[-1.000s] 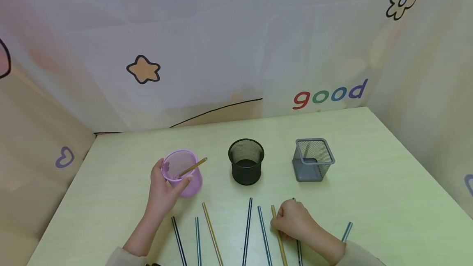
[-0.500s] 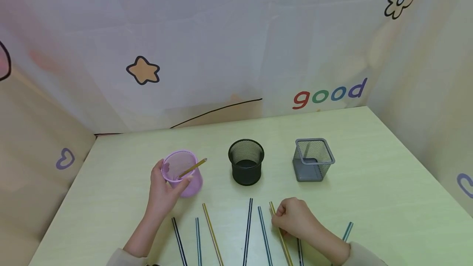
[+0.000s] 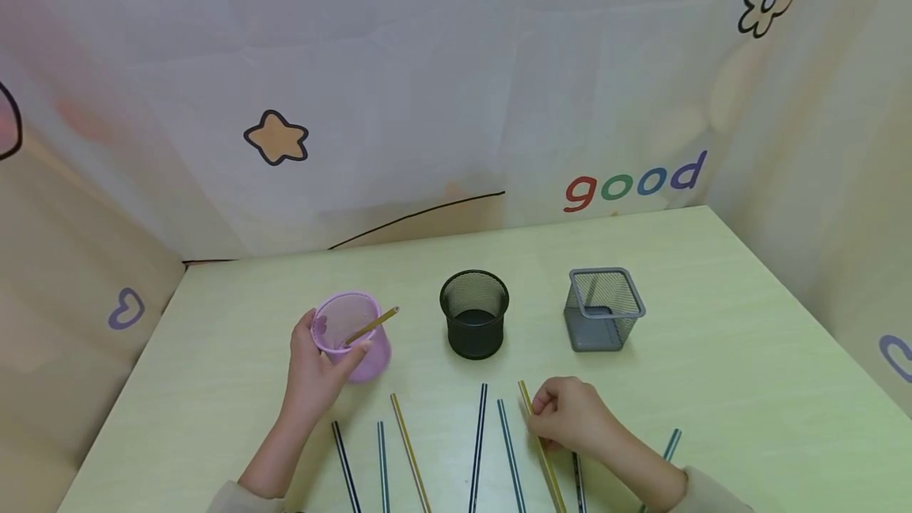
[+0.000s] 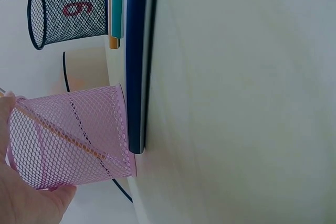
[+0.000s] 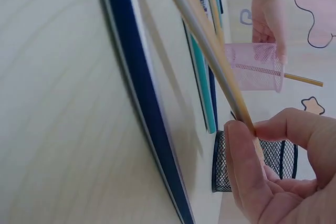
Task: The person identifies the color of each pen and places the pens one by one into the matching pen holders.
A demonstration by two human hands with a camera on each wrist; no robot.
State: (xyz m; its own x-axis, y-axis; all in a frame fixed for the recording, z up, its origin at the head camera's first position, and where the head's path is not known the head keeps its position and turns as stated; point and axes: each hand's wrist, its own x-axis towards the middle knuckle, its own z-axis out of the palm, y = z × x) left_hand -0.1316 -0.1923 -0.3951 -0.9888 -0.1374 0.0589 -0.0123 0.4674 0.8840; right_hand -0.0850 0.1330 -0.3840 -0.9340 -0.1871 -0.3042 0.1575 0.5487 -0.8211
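- Presently, on my head feed: left hand [image 3: 313, 374], left of centre, grasping a pink mesh cup [image 3: 372, 356] by its rim and side; whether the base touches the table [image 3: 748, 355] I cannot tell.
- One inserted yellow pencil [image 3: 371, 326] in that cup, leaning right, its end projecting past the rim.
- Right hand [image 3: 572, 416], lower right of centre, pinching a held yellow pencil [image 3: 547, 469] between thumb and fingers; my right wrist view shows it slanting.
- Along the bottom of the frame, left to right, lying on the table: first dark pencil [image 3: 345, 465], first teal pencil [image 3: 383, 465], loose yellow pencil [image 3: 410, 454], second dark pencil [image 3: 478, 450], second teal pencil [image 3: 511, 457].
- Third dark pencil [image 3: 578, 481], lower right, partly covered by the right hand.
- Third teal pencil [image 3: 670, 446], further right, partly hidden by the wrist.
- Black round mesh cup [image 3: 475, 339], upright, near centre.
- Grey square mesh basket [image 3: 597, 336], upright, right of centre.
- Backdrop cloth [image 3: 399, 101] across the top: orange star [image 3: 276, 138] at upper left, outlined flower [image 3: 768, 0] at upper right; I read "good" in coloured letters below the flower.
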